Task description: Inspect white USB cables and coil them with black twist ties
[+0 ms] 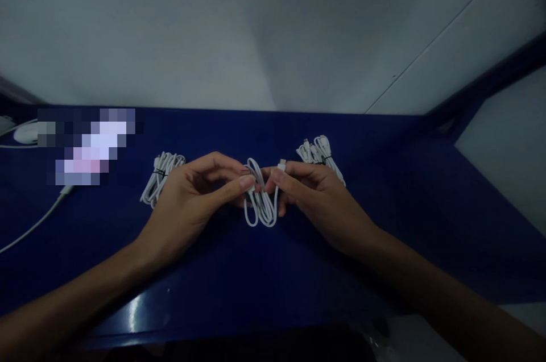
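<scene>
Between my two hands a white USB cable is held up in a loose coil over the blue table. My left hand pinches the coil near one plug, thumb against the bent fingers. In my right hand the other plug, with its metal tip pointing up, is gripped between thumb and fingers. Beyond my left hand lies a bundle of white cables bound with a black tie. Past my right hand rests a second group of white cable bundles, partly hidden by that hand.
A blurred-out bright device lies at the left, with a white cord running from it. Behind the blue table stands a pale wall. A rounded white object sits at the far left.
</scene>
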Action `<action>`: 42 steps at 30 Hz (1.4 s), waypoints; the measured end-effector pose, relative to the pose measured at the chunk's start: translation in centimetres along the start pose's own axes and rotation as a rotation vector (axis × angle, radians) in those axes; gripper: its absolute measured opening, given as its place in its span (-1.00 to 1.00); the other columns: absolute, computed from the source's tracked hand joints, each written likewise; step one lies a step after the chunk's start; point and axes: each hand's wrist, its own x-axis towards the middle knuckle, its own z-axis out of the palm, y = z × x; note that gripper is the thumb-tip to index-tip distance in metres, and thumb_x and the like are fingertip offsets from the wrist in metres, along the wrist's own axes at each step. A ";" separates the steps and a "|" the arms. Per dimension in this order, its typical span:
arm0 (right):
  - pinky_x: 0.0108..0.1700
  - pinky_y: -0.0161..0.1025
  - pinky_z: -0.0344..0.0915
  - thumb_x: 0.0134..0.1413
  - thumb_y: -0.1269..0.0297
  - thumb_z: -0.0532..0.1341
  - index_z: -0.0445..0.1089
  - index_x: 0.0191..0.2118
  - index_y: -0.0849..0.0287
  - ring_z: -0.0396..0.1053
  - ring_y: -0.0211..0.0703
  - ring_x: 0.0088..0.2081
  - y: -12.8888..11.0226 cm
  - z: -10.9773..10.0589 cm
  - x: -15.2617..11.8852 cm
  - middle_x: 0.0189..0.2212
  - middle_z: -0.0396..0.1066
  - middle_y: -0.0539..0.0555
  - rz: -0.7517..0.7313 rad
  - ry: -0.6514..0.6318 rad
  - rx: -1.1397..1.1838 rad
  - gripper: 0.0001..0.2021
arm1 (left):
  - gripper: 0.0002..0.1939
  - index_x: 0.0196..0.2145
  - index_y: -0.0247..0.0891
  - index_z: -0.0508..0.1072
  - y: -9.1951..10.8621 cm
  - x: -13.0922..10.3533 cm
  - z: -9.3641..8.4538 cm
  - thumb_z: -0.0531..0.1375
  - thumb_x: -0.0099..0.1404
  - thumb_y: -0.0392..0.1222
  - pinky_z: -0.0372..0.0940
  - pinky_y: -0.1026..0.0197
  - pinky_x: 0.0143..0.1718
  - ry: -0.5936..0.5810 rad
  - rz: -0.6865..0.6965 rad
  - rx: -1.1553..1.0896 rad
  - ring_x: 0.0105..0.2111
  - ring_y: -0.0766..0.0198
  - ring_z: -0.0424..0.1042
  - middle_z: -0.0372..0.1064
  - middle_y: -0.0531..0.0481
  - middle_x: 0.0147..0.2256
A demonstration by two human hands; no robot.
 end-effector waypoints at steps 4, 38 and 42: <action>-0.10 -0.17 0.51 0.48 0.03 0.35 0.68 -0.24 0.04 0.52 -0.15 -0.21 0.3 0.2 -0.1 -0.19 0.61 0.06 0.023 -0.041 0.012 -0.72 | -0.93 -0.18 -0.17 0.70 -0.2 0.1 0.1 0.49 0.42 -0.19 0.60 0.28 -0.19 -0.005 -0.016 -0.060 -0.29 0.24 0.71 0.73 0.01 -0.29; -0.07 -0.12 0.42 0.48 0.07 0.33 0.74 -0.26 -0.05 0.48 -0.13 -0.21 0.1 1.0 -0.4 -0.28 0.56 0.02 -0.056 0.110 -0.248 -0.73 | -0.91 -0.17 -0.11 0.79 -0.1 0.3 -0.2 0.51 0.35 -0.20 0.49 0.25 -0.25 -0.059 -0.087 0.104 -0.40 0.25 0.60 0.71 0.05 -0.38; -0.08 -0.11 0.40 0.50 0.04 0.30 0.70 -0.30 -0.01 0.47 -0.12 -0.21 0.4 0.9 -0.3 -0.29 0.55 0.03 -0.068 0.094 -0.249 -0.68 | -0.91 -0.15 -0.09 0.81 0.0 0.3 -0.2 0.48 0.40 -0.15 0.56 0.17 -0.12 -0.114 -0.145 0.048 -0.32 0.19 0.66 0.71 0.02 -0.39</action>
